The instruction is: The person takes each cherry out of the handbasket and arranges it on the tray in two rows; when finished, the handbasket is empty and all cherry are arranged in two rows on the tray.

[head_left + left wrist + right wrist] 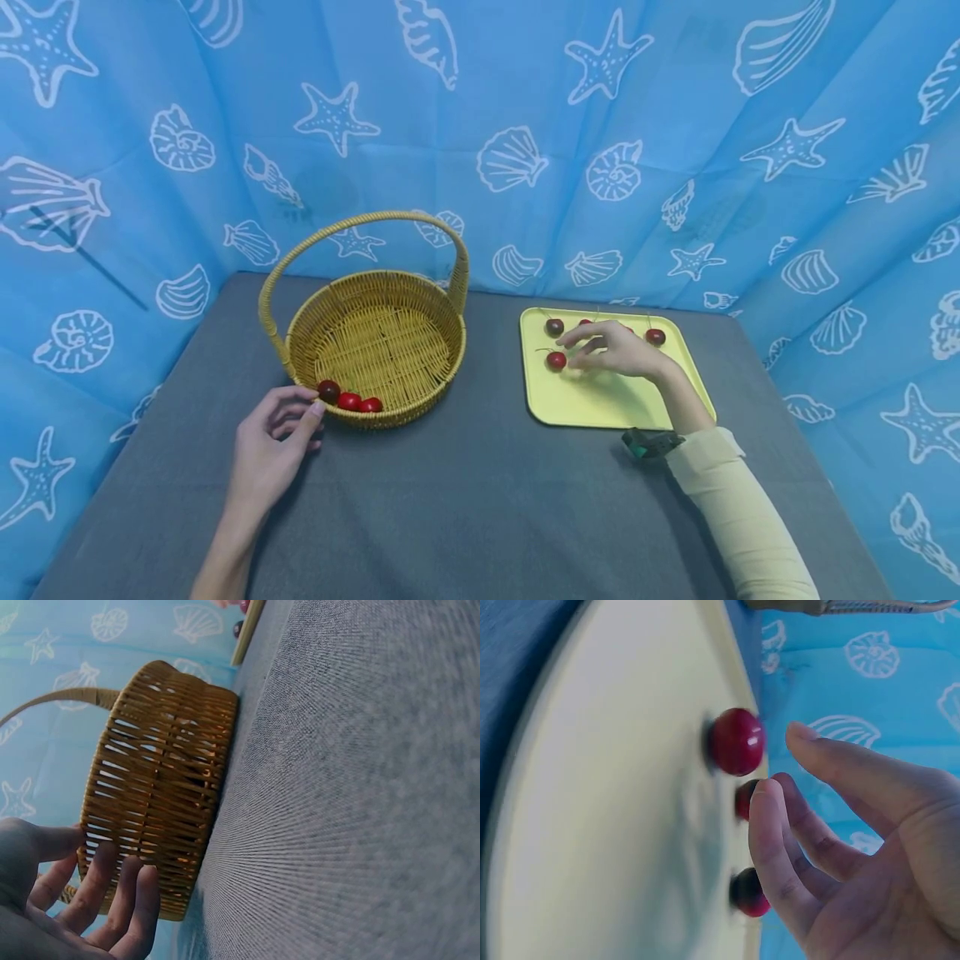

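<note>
- Cherries (348, 402): some in the basket (420, 404) at L, the rest on the yellow tray (540, 400) at R; both stand on the grey-covered counter (480, 500).
- L hand (270, 442): at basket's near-L edge. Thumb & index tips meet the rim, close together; other fingers loosely bent along the outside wall in L wrist view. Can't really tell if it pinches the rim or just rests there.
- Dark cherry (328, 391): inside the rim, right by the L index tip; two bright red ones beside it, in a row to its R along the near wall.
- Basket: round, woven, upright, w/ tall arched handle (360, 218); most of its floor is bare.
- Tray: R of basket, well apart. Dark-red cherry (554, 327) at far-L part, redder cherry (556, 360) just nearer; others along the far side, a couple partly hidden behind the R hand.
- R hand (618, 350): over the tray, fingers half bent, clear gap btwn thumb & index, nothing held; tips nr the redder cherry.
- R forearm: pale sleeve (742, 508), dark item w/ green patch (647, 443) by the cuff.
- Behind all: blue curtain (450, 108) w/ white shells & starfish.
</note>
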The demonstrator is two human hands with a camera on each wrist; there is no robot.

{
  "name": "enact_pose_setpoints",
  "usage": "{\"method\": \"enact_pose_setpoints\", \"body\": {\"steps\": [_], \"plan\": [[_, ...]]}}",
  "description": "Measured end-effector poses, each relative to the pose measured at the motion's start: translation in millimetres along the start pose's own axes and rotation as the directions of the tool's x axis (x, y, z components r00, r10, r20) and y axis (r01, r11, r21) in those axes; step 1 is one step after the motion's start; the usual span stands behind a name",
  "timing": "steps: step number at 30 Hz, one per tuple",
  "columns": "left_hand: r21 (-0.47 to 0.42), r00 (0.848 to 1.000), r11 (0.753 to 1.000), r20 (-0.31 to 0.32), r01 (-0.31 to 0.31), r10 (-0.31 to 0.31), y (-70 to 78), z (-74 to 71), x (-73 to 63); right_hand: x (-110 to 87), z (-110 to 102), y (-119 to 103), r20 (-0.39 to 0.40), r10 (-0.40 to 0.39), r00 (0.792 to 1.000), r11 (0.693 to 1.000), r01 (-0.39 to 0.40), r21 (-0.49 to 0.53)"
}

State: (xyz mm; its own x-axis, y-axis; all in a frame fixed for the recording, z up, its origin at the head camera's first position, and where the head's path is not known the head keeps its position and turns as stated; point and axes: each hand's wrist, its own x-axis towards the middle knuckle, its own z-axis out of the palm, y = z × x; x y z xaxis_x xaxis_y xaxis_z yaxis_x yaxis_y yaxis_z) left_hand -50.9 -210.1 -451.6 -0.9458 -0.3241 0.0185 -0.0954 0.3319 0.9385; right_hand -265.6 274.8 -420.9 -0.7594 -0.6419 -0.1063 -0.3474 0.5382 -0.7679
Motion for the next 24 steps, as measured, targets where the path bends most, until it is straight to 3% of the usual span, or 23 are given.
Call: {"method": "enact_pose_setpoints", "body": {"steps": [5,12,18,24], "plan": [[0.007,1.000,1.000,0.002,0.003,-0.003,1.5,0.2,-0.3,1.8,-1.9,-19.6,-0.005,-0.043,0.999,0.999,0.043,-0.017],[0.006,1.000,1.000,0.002,0.002,-0.002,1.7,0.2,-0.7,12.0,3.4,-60.7,0.025,-0.087,0.996,0.995,0.086,0.057],[0.009,1.000,1.000,0.000,0.004,-0.004,1.4,0.7,-0.1,26.1,10.4,-89.4,0.034,-0.151,0.988,0.988,0.151,0.025],[0.008,1.000,1.000,-0.003,-0.006,0.006,1.1,0.8,-0.4,43.0,20.1,-110.6,0.062,-0.193,0.979,0.976,0.185,0.119]]}}
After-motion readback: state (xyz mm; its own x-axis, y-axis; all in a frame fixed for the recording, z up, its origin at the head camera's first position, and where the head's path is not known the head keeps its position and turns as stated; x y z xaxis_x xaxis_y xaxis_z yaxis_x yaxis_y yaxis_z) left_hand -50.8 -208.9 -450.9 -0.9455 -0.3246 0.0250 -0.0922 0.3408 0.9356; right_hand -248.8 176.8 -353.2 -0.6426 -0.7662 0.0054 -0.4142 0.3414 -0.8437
